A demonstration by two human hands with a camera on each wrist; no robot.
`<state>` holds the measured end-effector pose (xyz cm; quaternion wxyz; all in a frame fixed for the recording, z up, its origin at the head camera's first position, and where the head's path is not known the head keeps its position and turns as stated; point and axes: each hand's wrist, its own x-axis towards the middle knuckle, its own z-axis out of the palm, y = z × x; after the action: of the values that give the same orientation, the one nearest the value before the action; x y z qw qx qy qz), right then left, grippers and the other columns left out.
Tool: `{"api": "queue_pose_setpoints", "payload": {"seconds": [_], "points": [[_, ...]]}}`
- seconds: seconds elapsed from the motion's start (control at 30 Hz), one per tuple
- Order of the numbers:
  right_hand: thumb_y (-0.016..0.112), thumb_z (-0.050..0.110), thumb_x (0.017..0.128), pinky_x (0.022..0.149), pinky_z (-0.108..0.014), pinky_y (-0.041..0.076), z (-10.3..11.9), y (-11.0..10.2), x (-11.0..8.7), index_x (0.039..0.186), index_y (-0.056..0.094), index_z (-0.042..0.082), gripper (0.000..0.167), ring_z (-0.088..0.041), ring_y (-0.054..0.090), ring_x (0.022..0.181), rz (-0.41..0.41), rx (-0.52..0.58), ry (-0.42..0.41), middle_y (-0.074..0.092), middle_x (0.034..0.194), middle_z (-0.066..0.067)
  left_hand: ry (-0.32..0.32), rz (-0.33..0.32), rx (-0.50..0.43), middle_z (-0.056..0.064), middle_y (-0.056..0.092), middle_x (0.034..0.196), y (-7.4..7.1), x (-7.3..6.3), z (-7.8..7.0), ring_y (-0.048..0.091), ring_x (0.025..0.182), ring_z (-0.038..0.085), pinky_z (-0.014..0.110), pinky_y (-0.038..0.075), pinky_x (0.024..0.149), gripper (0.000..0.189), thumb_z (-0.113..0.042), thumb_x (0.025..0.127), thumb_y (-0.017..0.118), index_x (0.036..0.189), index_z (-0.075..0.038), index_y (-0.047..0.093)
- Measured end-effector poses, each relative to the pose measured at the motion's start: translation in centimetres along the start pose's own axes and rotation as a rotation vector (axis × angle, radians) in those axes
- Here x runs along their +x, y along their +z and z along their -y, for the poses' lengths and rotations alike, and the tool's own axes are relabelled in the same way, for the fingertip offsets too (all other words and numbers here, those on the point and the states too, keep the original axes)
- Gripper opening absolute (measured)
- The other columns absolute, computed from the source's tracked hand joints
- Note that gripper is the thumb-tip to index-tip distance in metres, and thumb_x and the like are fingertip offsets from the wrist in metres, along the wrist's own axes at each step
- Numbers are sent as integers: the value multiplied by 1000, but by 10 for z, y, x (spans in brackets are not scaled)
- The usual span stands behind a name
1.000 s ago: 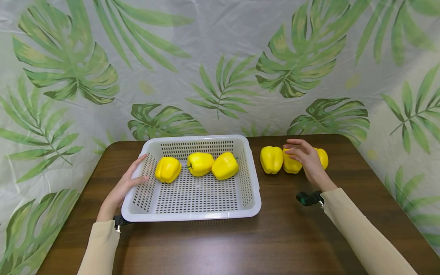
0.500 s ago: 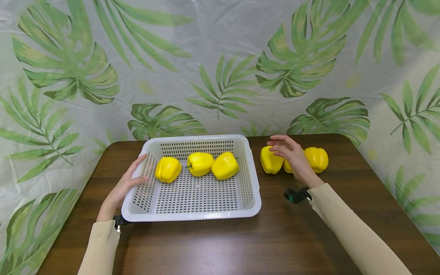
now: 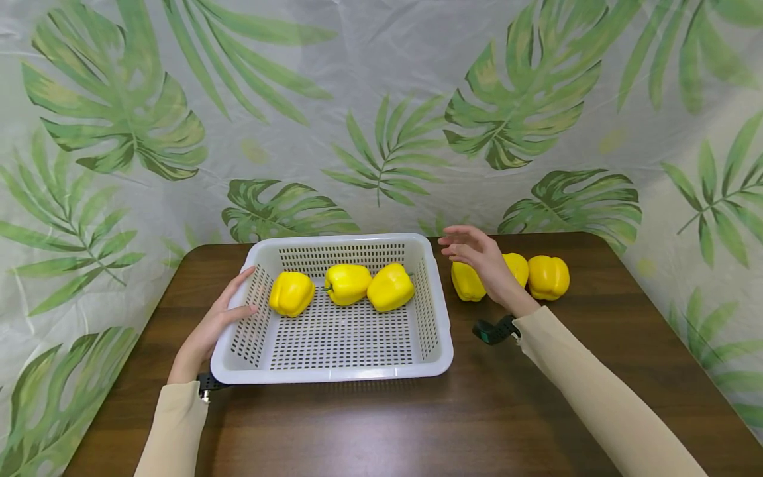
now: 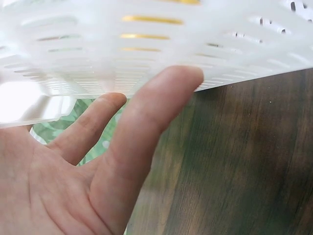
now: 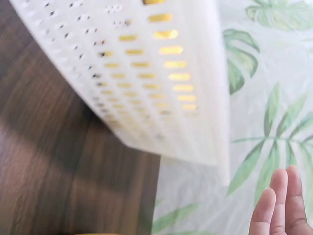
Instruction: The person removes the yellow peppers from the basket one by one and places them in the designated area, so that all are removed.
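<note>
A white perforated plastic basket point(image 3: 342, 377) stands on the brown table, with three yellow bell peppers inside: one at the left point(image 3: 291, 293) and two nearer the right wall. My left hand point(image 3: 208, 324) touches the basket's left side, thumb and fingers spread and fairly straight. Between the basket and the back cloth, my right hand point(image 3: 485, 265) hovers with loosely extended fingers and holds nothing. It partly covers a yellow bell pepper point(image 3: 467, 283) on the table. Two more peppers stand to its right, a half-hidden one point(image 3: 517, 266) and a fully visible one point(image 3: 548, 278).
The wooden table point(image 3: 393, 430) extends in front of the basket and to the right of the peppers. Behind it hangs a pale cloth point(image 3: 381, 53) with green leaf print. A dark wrist camera point(image 3: 493, 331) is strapped below the right wrist.
My right hand has moved left from over the right-hand peppers towards the basket, uncovering the rightmost pepper. The left hand, the basket and the peppers have stayed in place.
</note>
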<state>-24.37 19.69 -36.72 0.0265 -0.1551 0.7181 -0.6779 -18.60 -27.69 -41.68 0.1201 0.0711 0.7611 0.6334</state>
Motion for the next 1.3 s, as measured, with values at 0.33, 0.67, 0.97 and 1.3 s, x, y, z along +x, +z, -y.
{"api": "queue_pose_setpoints", "payload": {"seconds": [0.33,0.67,0.97,1.3], "points": [[50,9,98,94,-40,45,16,25,14,133,46,-4,37,-39,54,109,58,16,-20,53,126,-25,1,2,2,21,8,155,-1,0,2,35,122,54,58,49,79,74,-11,96,50,154,-28,8],[51,9,98,100,-49,38,21,49,25,136,44,1,39,-43,48,116,140,2,9,50,131,-20,-2,-2,-2,21,7,155,-1,0,1,36,121,54,58,49,79,74,-11,95,50,154,-29,8],[54,9,97,101,-55,35,17,69,34,135,45,0,40,-37,48,117,196,-12,33,49,133,-20,-1,-3,4,21,7,155,-1,1,1,35,122,54,58,49,79,74,-11,95,50,154,-29,8],[56,11,96,101,-50,37,6,90,41,135,47,3,41,-32,47,119,249,-79,78,48,135,-19,-6,-7,27,22,8,155,-1,1,1,35,121,54,57,50,79,74,-12,95,51,154,-28,9]]}}
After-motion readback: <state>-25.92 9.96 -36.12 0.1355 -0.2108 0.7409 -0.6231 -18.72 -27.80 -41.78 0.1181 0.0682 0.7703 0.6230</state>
